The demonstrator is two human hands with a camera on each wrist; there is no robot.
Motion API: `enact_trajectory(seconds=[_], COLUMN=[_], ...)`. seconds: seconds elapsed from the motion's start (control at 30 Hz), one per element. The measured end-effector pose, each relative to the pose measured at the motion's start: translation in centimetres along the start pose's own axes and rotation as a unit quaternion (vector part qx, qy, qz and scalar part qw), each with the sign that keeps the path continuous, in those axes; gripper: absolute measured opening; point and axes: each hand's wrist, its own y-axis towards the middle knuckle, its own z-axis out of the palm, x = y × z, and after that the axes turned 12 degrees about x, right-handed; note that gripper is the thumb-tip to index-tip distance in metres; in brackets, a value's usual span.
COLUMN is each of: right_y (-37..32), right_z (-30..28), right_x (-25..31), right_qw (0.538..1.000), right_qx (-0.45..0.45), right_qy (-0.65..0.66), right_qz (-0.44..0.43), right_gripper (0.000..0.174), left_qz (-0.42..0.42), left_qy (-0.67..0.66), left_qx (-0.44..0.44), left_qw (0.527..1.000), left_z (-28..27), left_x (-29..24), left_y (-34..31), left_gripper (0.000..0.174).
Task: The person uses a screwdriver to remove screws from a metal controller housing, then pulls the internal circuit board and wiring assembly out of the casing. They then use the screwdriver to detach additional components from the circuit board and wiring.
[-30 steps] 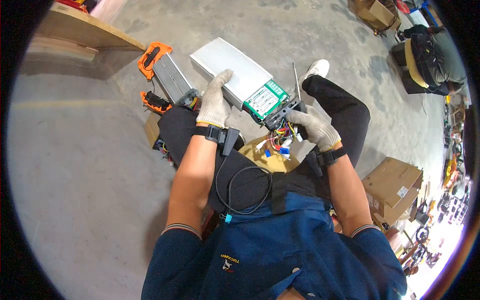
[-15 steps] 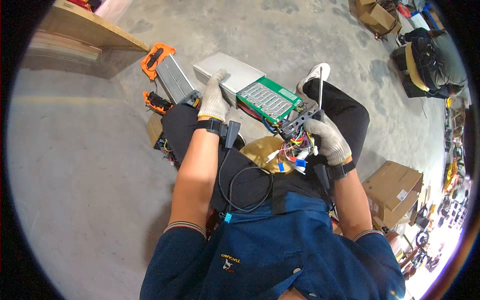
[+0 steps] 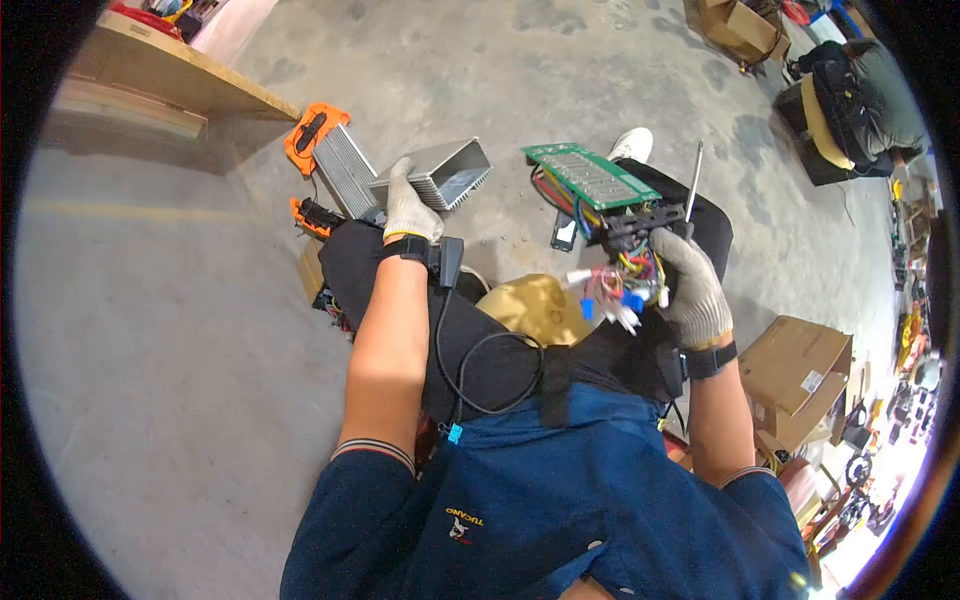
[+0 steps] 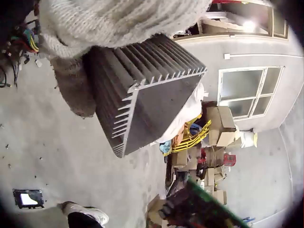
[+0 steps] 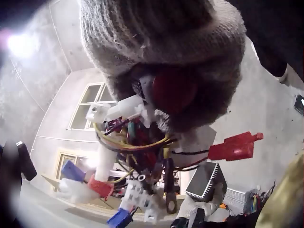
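My gloved left hand grips a hollow, finned aluminium housing, its empty open end facing right. In the left wrist view, the glove wraps the housing. Apart from it, to the right, a green circuit board extends from a black end plate. My gloved right hand holds the end-plate side, along with a screwdriver whose shaft points up. Wires with white, blue and red connectors hang below the plate. The right wrist view shows a red round end within the glove.
Another finned unit with an orange end piece lies at the left, near a wooden panel. A small black device is on the floor between the legs. Cardboard boxes stand at the right.
The board has come fully out of the housing as my right hand moved right with the end plate and wires. My left hand moved slightly left, and the housing turned, exposing its open end.
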Motion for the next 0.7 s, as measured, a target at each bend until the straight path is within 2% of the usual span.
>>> enact_trajectory(seconds=[0.1,0.23,0.3,0.37,0.43,0.53,0.6,0.7], right_y=[2.8,4.3,3.0,4.7,6.9,9.1,10.7,11.3], right_z=[-0.4,-0.8,-1.0,-0.9,-0.3,-1.7,-2.1,-4.0], right_x=[-1.0,-1.1,-0.4,-1.3,-2.2,-3.8,-4.1,-4.6], right_qw=[0.997,0.994,0.991,0.990,0.988,0.988,0.986,0.987], right_qx=[-0.078,-0.109,-0.125,-0.129,-0.133,-0.133,-0.140,-0.128], right_qy=[0.001,0.008,0.044,0.060,0.039,0.029,0.037,0.020], right_qz=[0.008,0.016,0.018,0.019,0.063,0.074,0.087,0.097], right_gripper=[0.023,0.021,0.022,0.024,0.027,0.026,0.024,0.032], left_qz=[-0.009,-0.037,-0.056,-0.051,-0.046,-0.035,-0.027,-0.026], left_qy=[0.038,0.063,0.072,0.066,0.060,0.049,0.078,0.122], left_qx=[0.006,0.010,0.066,0.064,0.064,0.047,0.021,-0.019], left_qw=[0.999,0.997,0.994,0.994,0.995,0.997,0.996,0.992], left_z=[1.2,3.5,4.2,3.9,3.7,3.7,2.3,2.6], left_x=[-0.1,0.0,1.0,0.7,0.3,0.4,0.6,1.4], left_y=[-1.1,-4.2,-6.2,-5.8,-4.9,-3.6,-0.4,2.3], left_gripper=[0.057,0.061,0.061,0.060,0.059,0.047,0.048,0.052])
